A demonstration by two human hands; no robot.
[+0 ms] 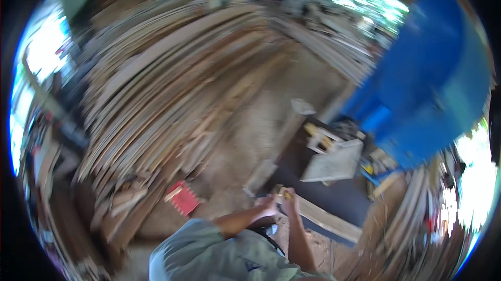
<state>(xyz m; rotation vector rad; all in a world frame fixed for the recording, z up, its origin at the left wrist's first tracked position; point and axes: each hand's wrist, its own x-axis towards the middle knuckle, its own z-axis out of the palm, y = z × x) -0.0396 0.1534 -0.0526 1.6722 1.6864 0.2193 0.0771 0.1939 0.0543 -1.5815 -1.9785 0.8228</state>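
Note:
Both hands are close together in front of my body, at the near edge of a dark-topped workbench (339, 197). My right hand (290, 203) is closed around a small yellow thing (287, 195), too blurred to name. Fingers bent, my left hand (269, 206) is closed just beside it; what it holds, if anything, cannot be made out. A pale wooden strip (329, 220) runs along the bench's near edge, to the right of my hands. Farther back on the bench lies a whitish flat panel (334, 162), next to a light-coloured frame (319, 140).
Long stacked boards (172, 82) cover the floor at left. A red slotted crate-like thing (182, 198) lies on the ground left of me. A large blue sheet (417, 72) hangs or stands at right, with upright planks (409, 202) below it. Motion blurs the whole view.

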